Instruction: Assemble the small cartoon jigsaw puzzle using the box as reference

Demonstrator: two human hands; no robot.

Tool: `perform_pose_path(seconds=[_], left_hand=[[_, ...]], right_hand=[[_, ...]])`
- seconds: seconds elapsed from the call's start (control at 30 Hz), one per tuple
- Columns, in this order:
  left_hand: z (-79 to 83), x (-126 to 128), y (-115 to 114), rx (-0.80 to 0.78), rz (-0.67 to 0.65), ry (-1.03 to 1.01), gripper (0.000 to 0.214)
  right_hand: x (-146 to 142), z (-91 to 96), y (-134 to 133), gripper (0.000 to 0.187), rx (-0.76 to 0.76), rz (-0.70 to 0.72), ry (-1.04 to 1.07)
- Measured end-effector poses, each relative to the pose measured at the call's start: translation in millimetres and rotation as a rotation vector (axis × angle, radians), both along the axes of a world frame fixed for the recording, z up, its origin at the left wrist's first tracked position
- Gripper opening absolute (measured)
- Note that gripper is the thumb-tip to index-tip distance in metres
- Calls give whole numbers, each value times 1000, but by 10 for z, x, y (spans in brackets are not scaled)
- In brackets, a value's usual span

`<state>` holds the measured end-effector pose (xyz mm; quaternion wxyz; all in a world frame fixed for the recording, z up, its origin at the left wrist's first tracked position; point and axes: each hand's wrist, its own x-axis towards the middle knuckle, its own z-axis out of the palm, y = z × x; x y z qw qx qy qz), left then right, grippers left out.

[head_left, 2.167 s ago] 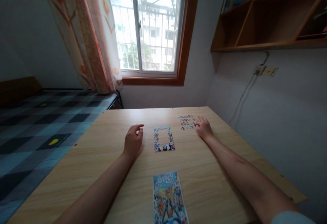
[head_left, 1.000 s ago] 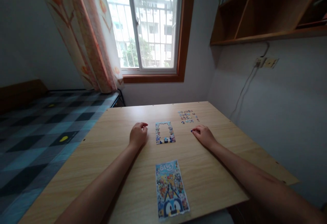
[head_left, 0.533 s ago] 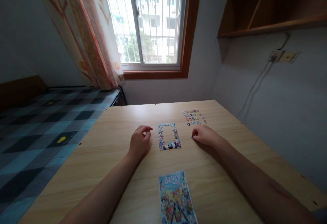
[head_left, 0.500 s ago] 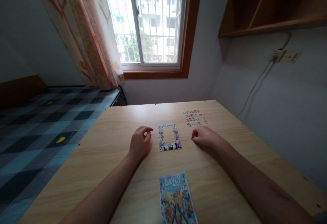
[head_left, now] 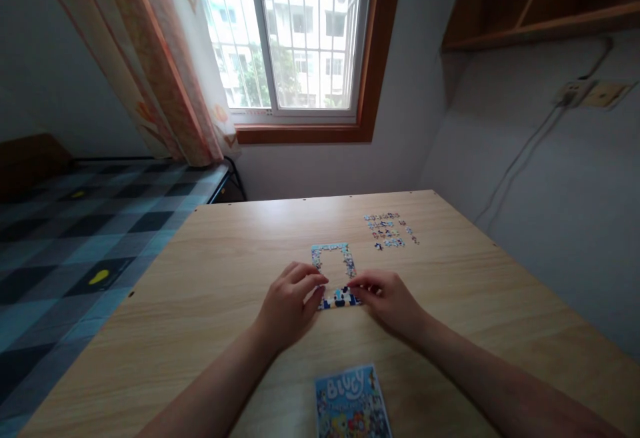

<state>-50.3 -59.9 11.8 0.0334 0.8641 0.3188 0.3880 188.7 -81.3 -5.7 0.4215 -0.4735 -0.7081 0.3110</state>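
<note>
A jigsaw puzzle border [head_left: 331,247] lies on the wooden table, its middle bare wood and its lower edge dark blue. My right hand [head_left: 387,295] pinches a small dark puzzle piece [head_left: 345,289] over the lower right part of the border. At the lower left side, my left hand [head_left: 293,298] rests with fingers apart and nothing seen in them. Its fingertips reach over the border's left edge and hide part of it. Nearer to me lies a sheet or box lid with a "Bluey" picture [head_left: 353,401], cut off by the view's bottom.
Loose puzzle pieces [head_left: 385,232] are laid out in rows at the back right of the table [head_left: 240,245]. A bed with a checked cover [head_left: 115,218] stands on the left. Beyond are a window and curtain; a cable [head_left: 520,148] hangs on the right wall.
My right hand has brought the piece left, from beside the border to its lower part. My left hand has moved right to the border's left edge. The view has tilted down slightly.
</note>
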Motion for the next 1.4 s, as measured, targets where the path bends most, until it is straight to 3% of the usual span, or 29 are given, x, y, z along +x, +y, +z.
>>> perform_pose_path(seconds=[0.23,0.6,0.67,0.83,0.93,1.17,1.4], left_hand=[[32,80,-79,101,-107,125,16],[72,120,-152,179,-112,190,15],[80,127,-160,187,-107,202,15],[56,34,-109,156,26,198,15],[35,-59,-52,69,95,191,15],[13,-81,1,-52,56,296,12],[-1,-44,24,-52,42,313,14]], right_hand=[[-34,-76,-16,16,-55,4,145],[-139,-21,-96,23,-172,148,381],[-134,2,-119,20,-129,124,324],[-33,120,-171,23,255,-46,8],[56,117,-139,18,382,-63,-168],[113,-31,-41,22,333,-20,-387],[102,-56,-34,27,358,43,-479]])
